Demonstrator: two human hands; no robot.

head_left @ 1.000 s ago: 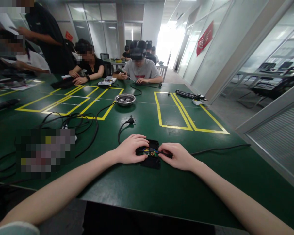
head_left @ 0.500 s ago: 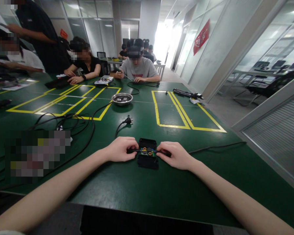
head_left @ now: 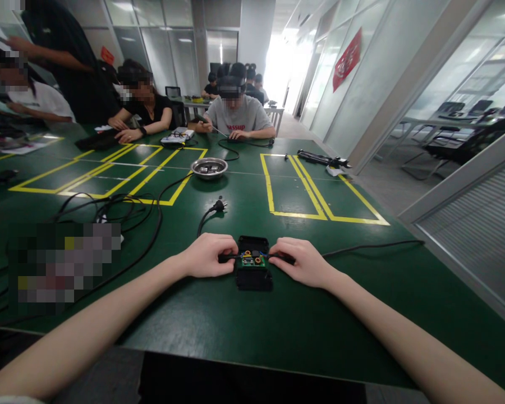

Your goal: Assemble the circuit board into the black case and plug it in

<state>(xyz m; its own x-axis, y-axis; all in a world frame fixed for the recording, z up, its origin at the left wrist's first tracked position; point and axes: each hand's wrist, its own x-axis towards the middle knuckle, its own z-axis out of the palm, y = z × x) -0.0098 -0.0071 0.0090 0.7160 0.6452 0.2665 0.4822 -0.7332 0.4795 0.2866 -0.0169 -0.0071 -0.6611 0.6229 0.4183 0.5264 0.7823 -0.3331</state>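
A small green circuit board [head_left: 248, 261] with copper-wound coils sits between two black plastic case halves. One case half [head_left: 253, 244] lies on its far side, the other case half [head_left: 255, 279] on its near side. My left hand [head_left: 210, 255] is closed on the black cable that joins the board at the left. On the opposite side, my right hand [head_left: 301, 261] pinches the black cable [head_left: 370, 245] that trails off to the right. Beyond my left hand lies a black power plug [head_left: 219, 206] on a short length of cord.
A metal bowl [head_left: 209, 168] with small metal parts stands farther back on the green table [head_left: 185, 331]. Looped black cables [head_left: 109, 205] lie at the left. A folded black tripod [head_left: 323, 159] rests at the back right. Co-workers [head_left: 239, 118] sit across the table.
The circuit board has tilted, so its face with the coils shows more clearly. Both hands keep their grip on the cables and have hardly moved.
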